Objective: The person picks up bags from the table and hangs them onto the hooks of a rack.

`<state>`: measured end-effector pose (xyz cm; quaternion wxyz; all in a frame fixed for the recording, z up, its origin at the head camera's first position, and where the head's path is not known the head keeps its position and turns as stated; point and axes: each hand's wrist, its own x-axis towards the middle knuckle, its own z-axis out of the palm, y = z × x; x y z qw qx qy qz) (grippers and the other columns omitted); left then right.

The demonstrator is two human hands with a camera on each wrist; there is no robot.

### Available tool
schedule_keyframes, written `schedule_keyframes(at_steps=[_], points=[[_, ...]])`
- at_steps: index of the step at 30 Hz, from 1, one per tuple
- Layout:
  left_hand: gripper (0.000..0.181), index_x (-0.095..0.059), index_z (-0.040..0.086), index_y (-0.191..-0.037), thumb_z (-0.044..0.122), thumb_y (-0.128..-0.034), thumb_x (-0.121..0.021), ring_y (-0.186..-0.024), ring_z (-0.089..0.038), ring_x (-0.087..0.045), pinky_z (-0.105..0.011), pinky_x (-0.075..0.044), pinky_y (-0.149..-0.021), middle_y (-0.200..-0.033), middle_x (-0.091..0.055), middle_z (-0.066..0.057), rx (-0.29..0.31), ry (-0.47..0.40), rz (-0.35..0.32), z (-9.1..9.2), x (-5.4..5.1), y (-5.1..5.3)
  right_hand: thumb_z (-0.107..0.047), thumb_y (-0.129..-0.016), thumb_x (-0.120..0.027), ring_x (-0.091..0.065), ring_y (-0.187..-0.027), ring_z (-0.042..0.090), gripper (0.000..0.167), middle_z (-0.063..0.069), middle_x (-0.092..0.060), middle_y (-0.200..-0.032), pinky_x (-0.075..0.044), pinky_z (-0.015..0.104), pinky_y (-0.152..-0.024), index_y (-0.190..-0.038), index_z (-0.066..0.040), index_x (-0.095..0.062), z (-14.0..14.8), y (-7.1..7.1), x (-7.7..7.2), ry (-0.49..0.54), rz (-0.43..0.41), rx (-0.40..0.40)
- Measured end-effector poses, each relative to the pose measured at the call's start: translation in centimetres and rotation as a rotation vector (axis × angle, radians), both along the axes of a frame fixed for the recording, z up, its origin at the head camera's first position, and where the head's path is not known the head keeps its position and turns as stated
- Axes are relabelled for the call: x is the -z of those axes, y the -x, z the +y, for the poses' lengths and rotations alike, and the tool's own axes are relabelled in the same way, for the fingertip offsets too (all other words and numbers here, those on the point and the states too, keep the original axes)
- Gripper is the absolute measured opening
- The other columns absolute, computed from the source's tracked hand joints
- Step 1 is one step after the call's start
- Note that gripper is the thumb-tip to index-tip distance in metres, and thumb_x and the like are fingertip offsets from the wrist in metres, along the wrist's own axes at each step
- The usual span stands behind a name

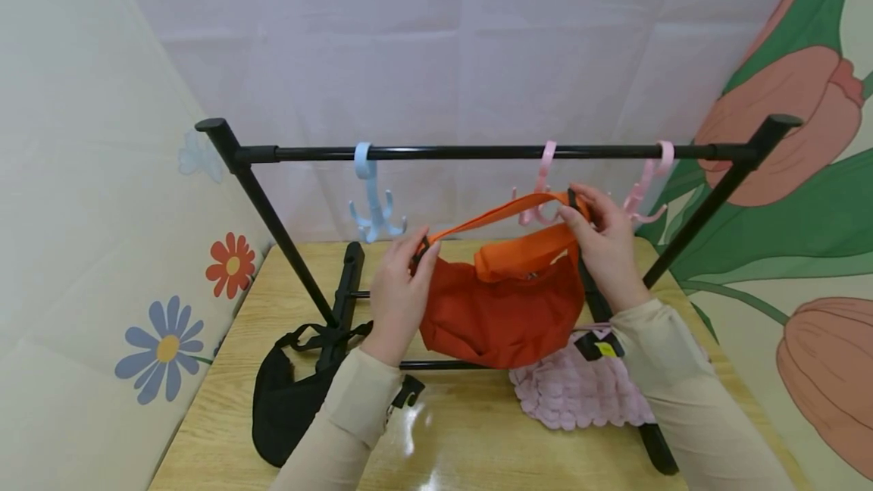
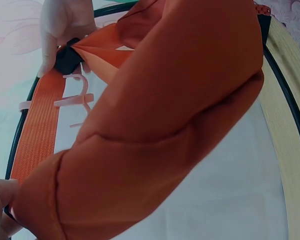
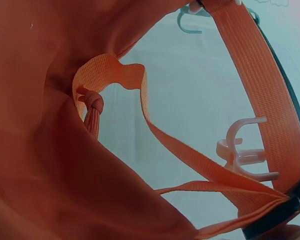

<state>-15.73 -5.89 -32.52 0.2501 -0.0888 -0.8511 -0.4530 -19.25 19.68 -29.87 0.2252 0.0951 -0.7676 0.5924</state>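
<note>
An orange-red shoulder bag [image 1: 501,317] hangs between my two hands in front of a black rack. My left hand [image 1: 398,290] pinches the left end of its orange strap [image 1: 505,212] by a black fitting. At the strap's right end, my right hand [image 1: 607,248] grips near a black buckle [image 2: 69,59]. The strap is stretched between the hands, below the rack's bar [image 1: 457,152]. Behind the strap, a pink hook hanger [image 1: 546,165] hangs from the bar, apart from the bag. In the right wrist view, a knotted cord [image 3: 93,107] shows beside a loose strap loop.
A light blue hook hanger [image 1: 371,195] hangs on the bar at left, another pink hook hanger [image 1: 648,180] at right. A black bag [image 1: 293,400] lies by the rack's left foot. A pink puffy bag [image 1: 580,392] lies at right on the wooden table [image 1: 477,445].
</note>
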Motion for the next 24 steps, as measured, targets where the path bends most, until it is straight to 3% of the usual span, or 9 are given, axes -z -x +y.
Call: schedule_keyframes(at_steps=[4,9,24], points=[[0.037,-0.063,0.01,-0.131,0.029,-0.0984,-0.059,-0.101,-0.027,-0.063,-0.042,-0.053,-0.078,-0.122,-0.063,-0.011,-0.002,0.002,-0.009,-0.01,0.12,0.01,-0.012,-0.099,-0.057,-0.053,-0.093,0.009,0.04,-0.013,-0.059,-0.109,-0.048,0.014,-0.077,-0.136,0.003,-0.052,0.11,0.06,0.06,-0.002,0.004,-0.011],[0.036,-0.064,0.01,-0.129,0.029,-0.0981,-0.059,-0.088,-0.025,-0.062,-0.039,-0.052,-0.07,-0.112,-0.065,-0.011,-0.014,0.011,-0.005,-0.12,0.24,0.01,-0.009,-0.099,-0.055,-0.054,-0.091,0.008,0.039,-0.017,-0.061,-0.102,-0.047,0.014,-0.076,-0.134,0.006,-0.051,0.15,0.1,0.11,0.007,0.022,-0.027],[0.034,-0.067,0.012,-0.126,0.029,-0.097,-0.061,-0.074,-0.022,-0.057,-0.036,-0.046,-0.062,-0.098,-0.066,-0.01,-0.03,0.028,-0.049,-0.17,0.56,0.03,-0.016,-0.101,-0.053,-0.058,-0.086,0.01,0.04,-0.017,-0.06,-0.091,-0.047,0.014,-0.076,-0.134,0.006,-0.052,0.32,0.46,0.95,-0.018,-0.012,-0.017]])
